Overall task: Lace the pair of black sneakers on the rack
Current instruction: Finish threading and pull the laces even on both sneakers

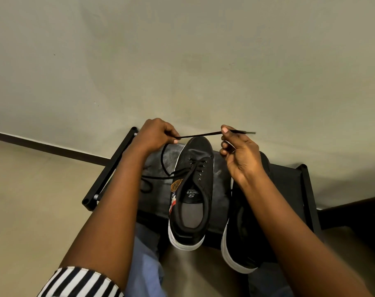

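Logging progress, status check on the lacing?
Left hand and right hand pinch lace taut above middle sneaker. Few eyelets threaded. Nothing in the way.

Both bare forearms reach forward, the left one leaving a striped sleeve (81,281). The left hand (155,133) is curled knuckles-up, pinching a lace (200,135) at thumb and forefinger. The right hand (239,151), level with it, pinches the same lace near its tip, other fingers bent.

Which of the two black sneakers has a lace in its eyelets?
The middle black white-soled sneaker; the right black sneaker, under the right forearm, shows none.
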